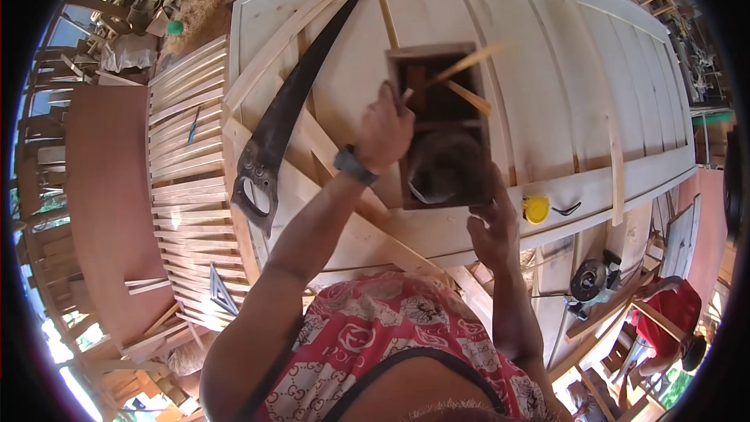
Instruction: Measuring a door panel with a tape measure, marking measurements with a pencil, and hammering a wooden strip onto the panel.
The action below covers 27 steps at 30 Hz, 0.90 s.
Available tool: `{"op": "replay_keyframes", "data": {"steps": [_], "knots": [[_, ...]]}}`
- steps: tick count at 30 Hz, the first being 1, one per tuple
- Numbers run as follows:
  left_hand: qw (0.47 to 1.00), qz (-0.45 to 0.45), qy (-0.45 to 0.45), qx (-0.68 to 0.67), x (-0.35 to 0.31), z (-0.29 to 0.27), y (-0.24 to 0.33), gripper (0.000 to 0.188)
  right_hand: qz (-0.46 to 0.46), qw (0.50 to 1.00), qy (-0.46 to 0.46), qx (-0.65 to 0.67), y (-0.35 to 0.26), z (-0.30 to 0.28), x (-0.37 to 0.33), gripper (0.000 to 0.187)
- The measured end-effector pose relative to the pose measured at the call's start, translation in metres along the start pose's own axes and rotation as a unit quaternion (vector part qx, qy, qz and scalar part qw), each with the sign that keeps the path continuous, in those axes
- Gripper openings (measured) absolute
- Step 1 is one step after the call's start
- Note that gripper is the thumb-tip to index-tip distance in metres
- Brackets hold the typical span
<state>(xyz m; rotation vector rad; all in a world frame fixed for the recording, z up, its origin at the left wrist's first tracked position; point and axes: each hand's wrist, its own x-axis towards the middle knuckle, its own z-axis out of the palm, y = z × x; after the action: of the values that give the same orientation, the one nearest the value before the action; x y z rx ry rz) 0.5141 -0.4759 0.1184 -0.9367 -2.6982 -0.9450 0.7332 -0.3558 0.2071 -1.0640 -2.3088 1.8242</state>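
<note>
Red shirt (406, 316); curled left hand (387, 131) at box (430, 51), right hand (497, 227) (thumb apart) touching.

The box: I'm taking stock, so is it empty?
The box isn't empty: sticks poke from its far half; its near half is too dark to tell.
</note>
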Motion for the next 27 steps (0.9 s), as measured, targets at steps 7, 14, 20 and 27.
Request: {"op": "replay_keyframes", "data": {"steps": [7,14,20,27], "knots": [[0.967,0.066,-0.125,0.212,0.034,-0.08,-0.11,0.025,-0.288,0.952,-0.102,0.009,-0.013,0.032,0.009,0.084],[0.982,-0.177,-0.057,-0.04,0.022,-0.116,-0.144,0.034,-0.013,0.981,-0.143,-0.134,0.049,0.016,0.002,0.052],[0.97,-0.167,-0.074,-0.162,0.034,-0.072,-0.125,0.054,-0.049,0.973,-0.106,-0.199,0.076,0.009,-0.036,0.046],[0.992,-0.053,-0.101,-0.048,0.054,0.011,-0.094,0.055,-0.016,0.972,-0.077,-0.223,0.076,-0.006,-0.049,0.046]]}}
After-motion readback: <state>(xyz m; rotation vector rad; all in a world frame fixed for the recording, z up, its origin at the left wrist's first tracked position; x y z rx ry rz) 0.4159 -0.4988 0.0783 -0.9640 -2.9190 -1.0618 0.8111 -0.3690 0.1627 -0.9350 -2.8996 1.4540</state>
